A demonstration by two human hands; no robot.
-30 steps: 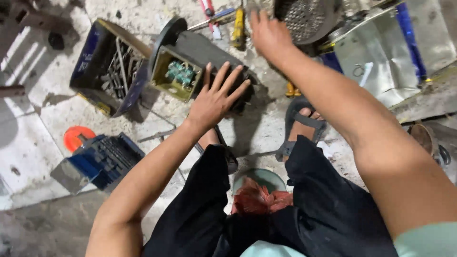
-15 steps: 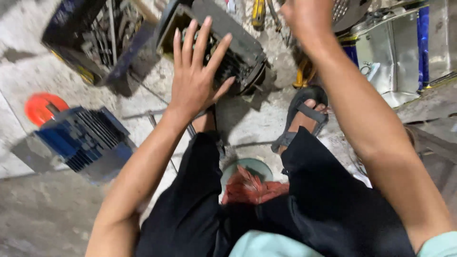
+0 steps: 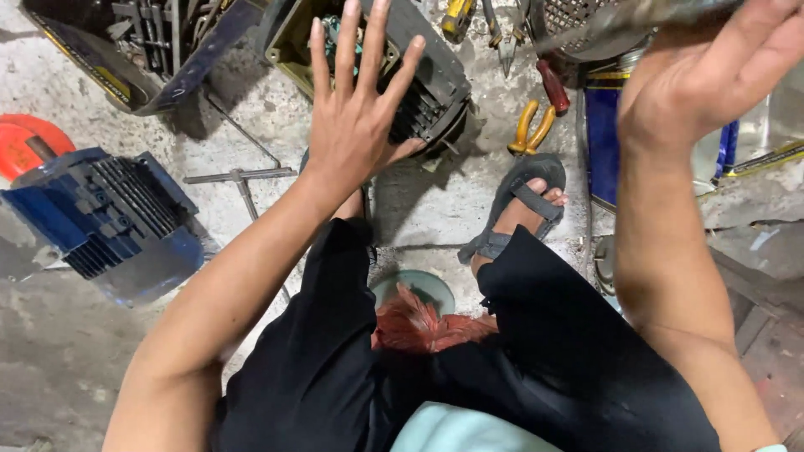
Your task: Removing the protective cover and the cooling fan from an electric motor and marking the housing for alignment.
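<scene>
Both hands open, neither gripping anything. Left hand (image 3: 356,117) is spread flat, fingers splayed and pointing to the far side of the floor, palm down over the black motor (image 3: 423,79); can't tell if it touches the casing or is just above it. Right hand (image 3: 703,79) is raised near the top right, palm open, fingers partly out of shot, next to a grey blurred metal piece (image 3: 636,17); contact unclear. Black motor lies on the concrete floor (image 3: 251,125) at top centre, finned body, with an open yellowish terminal box (image 3: 297,46) at its left end. Blue motor (image 3: 109,218) sits at the left edge, well apart, with an orange disc (image 3: 25,138) just behind it. Dark tool tray (image 3: 151,50) in the top left corner. T-handle wrench (image 3: 239,177) lies on the floor between blue motor and left forearm. Yellow-handled pliers (image 3: 532,130) are just right of the black motor, near the sandalled foot (image 3: 519,209). Blue can (image 3: 605,138) stands under the right wrist. Person squats in black trousers, red cloth (image 3: 419,322) between the knees.
</scene>
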